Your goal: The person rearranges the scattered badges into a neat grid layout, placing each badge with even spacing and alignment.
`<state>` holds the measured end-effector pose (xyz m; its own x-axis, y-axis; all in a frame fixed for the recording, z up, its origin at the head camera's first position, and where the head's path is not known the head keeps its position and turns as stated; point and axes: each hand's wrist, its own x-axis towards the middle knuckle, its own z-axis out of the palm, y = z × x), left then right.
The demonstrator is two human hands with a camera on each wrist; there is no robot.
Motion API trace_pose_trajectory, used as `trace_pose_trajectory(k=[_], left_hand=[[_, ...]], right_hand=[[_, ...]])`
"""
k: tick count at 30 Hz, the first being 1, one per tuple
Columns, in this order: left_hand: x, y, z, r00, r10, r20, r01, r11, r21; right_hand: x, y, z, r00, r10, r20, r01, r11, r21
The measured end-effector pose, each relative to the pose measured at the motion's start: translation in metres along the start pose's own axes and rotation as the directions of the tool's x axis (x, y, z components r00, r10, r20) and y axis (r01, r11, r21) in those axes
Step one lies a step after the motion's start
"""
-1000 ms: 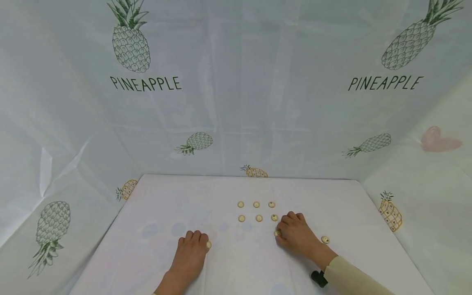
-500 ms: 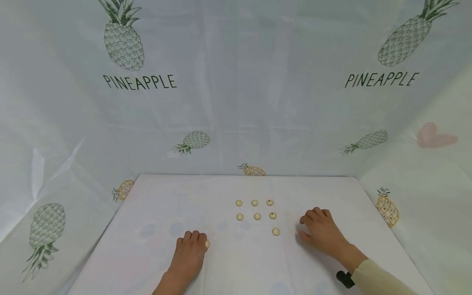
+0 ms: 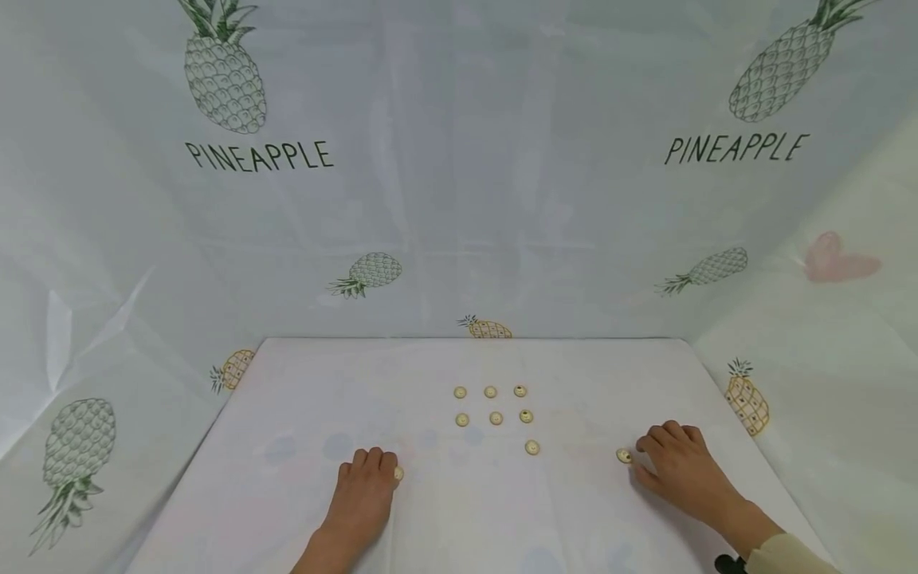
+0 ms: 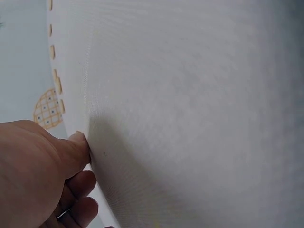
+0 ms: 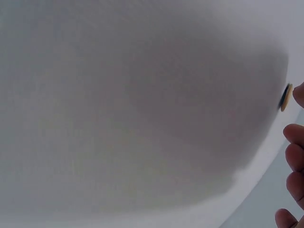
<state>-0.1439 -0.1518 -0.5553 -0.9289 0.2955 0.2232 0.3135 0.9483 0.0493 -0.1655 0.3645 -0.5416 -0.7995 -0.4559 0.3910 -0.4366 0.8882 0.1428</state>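
Note:
My left hand [image 3: 363,488] rests on the white table with fingers curled, holding a small round cream disc [image 3: 398,473] at its thumb side. In the left wrist view the thumb [image 4: 78,147] presses down at the cloth and hides the disc. Over at the right, my right hand [image 3: 677,464] hovers beside another disc [image 3: 624,455], thumb and index finger parted at its right edge. That disc, with a dark mark on top, lies flat on the cloth. A single disc [image 3: 532,447] sits below two rows of three similar discs [image 3: 496,418] near the middle.
A white cloth covers the table [image 3: 323,375]. Behind and beside it hangs a pale sheet [image 3: 459,199] printed with pineapples. A black device [image 3: 729,564] shows at the right sleeve [image 3: 785,556].
My right hand has let go of the disc below the rows and moved right to the separate disc. The left hand stays in place with its disc. The head view has shifted slightly.

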Motion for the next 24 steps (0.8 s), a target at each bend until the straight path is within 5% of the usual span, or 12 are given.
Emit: trace_pose_trajectory(k=[13,24], left_hand=[[-0.001,0.001,-0.003,1.000,-0.001,-0.006,0.001,0.999,-0.032],[-0.001,0.001,-0.005,1.000,-0.004,-0.010,0.004,1.000,-0.017]], right_hand=[[0.009,-0.011,0.009,0.999,-0.034,-0.013,0.034,0.999,0.038],[0.011,-0.015,0.003,0.987,0.124,0.100,-0.128,0.991,0.034]])
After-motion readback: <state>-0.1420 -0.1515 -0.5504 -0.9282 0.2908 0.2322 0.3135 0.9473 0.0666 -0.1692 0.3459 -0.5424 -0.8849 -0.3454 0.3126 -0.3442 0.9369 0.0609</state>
